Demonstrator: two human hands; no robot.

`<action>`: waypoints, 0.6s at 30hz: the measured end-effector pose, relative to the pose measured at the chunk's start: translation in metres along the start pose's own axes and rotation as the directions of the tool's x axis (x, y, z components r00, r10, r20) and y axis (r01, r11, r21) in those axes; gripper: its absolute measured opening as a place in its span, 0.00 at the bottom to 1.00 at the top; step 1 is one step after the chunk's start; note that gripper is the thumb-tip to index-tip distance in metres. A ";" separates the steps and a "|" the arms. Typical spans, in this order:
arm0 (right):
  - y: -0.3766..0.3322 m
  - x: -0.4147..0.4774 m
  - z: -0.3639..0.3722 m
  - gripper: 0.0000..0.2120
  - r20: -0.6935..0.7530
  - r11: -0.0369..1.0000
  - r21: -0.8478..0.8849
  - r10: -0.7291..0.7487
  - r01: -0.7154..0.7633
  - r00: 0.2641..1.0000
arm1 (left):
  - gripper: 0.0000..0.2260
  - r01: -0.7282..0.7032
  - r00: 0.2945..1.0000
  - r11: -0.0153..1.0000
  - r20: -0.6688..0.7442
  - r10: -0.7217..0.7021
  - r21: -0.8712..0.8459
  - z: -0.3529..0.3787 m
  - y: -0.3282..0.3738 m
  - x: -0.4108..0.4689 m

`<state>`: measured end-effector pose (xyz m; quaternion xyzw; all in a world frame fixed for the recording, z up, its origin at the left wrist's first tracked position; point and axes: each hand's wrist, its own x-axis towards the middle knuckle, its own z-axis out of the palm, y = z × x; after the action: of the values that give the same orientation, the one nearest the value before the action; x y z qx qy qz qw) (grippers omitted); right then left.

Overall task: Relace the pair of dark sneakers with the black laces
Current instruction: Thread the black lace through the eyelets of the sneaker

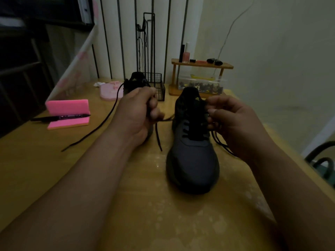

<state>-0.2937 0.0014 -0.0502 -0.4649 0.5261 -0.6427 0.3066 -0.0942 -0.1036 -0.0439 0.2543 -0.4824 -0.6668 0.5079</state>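
Note:
A dark grey sneaker stands on the wooden table, toe toward me, its lower eyelets threaded with a black lace. My left hand pinches one end of that lace, which hangs down to the table left of the shoe. My right hand holds the other lace end at the shoe's right upper eyelets; the slack loops under my wrist. The second dark sneaker sits further back, mostly hidden behind my left hand. A loose black lace trails from it across the table to the left.
A pink block with a black marker lying across it sits at the left. A pink dish, a black wire basket and a small wooden shelf over a clear box stand at the back. A dark chair back is at the right.

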 end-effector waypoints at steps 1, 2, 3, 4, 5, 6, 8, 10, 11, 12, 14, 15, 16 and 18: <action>0.000 0.000 0.000 0.13 -0.003 1.000 0.002 -0.004 0.004 1.000 | 0.08 -0.020 1.000 0.992 0.010 0.019 0.126 -0.003 -0.002 0.002; 0.000 0.000 0.001 0.12 -0.007 1.000 0.006 -0.010 0.010 1.000 | 0.08 -0.057 0.998 0.943 0.038 0.047 0.328 -0.005 -0.004 0.002; 0.000 -0.001 0.000 0.12 -0.010 1.000 0.012 -0.017 0.017 1.000 | 0.09 -0.098 0.994 0.851 0.088 0.061 0.516 -0.004 -0.006 0.001; 0.000 -0.001 0.000 0.12 -0.011 0.999 0.018 -0.027 0.027 1.000 | 0.09 -0.133 0.989 0.738 0.141 0.051 0.661 -0.002 -0.008 -0.002; 0.000 -0.001 0.000 0.12 -0.011 0.999 0.019 -0.039 0.039 0.999 | 0.10 -0.170 0.981 0.635 0.192 0.035 0.753 0.001 -0.010 -0.005; 0.000 -0.001 -0.001 0.12 -0.009 0.999 0.016 -0.051 0.051 0.999 | 0.11 -0.208 0.972 0.546 0.236 0.021 0.812 0.003 -0.012 -0.007; -0.001 -0.001 -0.002 0.13 0.000 0.997 0.006 -0.072 0.072 0.997 | 0.10 -0.269 0.955 0.419 0.295 0.002 0.867 0.007 -0.012 -0.011; 0.000 -0.001 -0.003 0.14 0.009 0.997 -0.004 -0.080 0.080 0.997 | 0.10 -0.298 0.948 0.418 0.318 0.024 0.858 0.005 -0.008 -0.012; 0.001 -0.001 -0.003 0.14 0.010 0.997 -0.008 -0.078 0.078 0.997 | 0.10 -0.287 0.953 0.462 0.300 0.047 0.839 0.005 -0.004 -0.012; 0.001 -0.001 -0.002 0.13 0.010 0.997 -0.011 -0.073 0.074 0.997 | 0.10 -0.277 0.959 0.502 0.270 0.087 0.820 0.004 -0.002 -0.011; 0.003 -0.001 -0.002 0.12 -0.004 0.997 -0.040 -0.063 0.062 0.998 | 0.11 -0.263 0.964 0.590 0.187 0.189 0.763 0.004 0.000 -0.010; 0.003 -0.001 -0.001 0.11 -0.022 0.995 -0.079 -0.060 0.058 0.998 | 0.11 -0.241 0.968 0.667 0.127 0.215 0.706 0.005 0.000 -0.009; 0.003 -0.001 -0.001 0.10 -0.048 0.989 -0.136 -0.059 0.052 0.997 | 0.11 -0.204 0.975 0.760 0.059 0.214 0.618 0.006 0.001 -0.009; 0.003 -0.001 -0.001 0.08 -0.109 0.961 -0.273 -0.067 0.035 0.992 | 0.07 -0.110 0.991 0.925 -0.026 0.128 0.364 0.006 0.005 -0.007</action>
<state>-0.2944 0.0020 -0.0531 -0.4773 0.6138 -0.5987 0.1923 -0.0943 -0.0946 -0.0382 0.3300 -0.5990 -0.5279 0.5036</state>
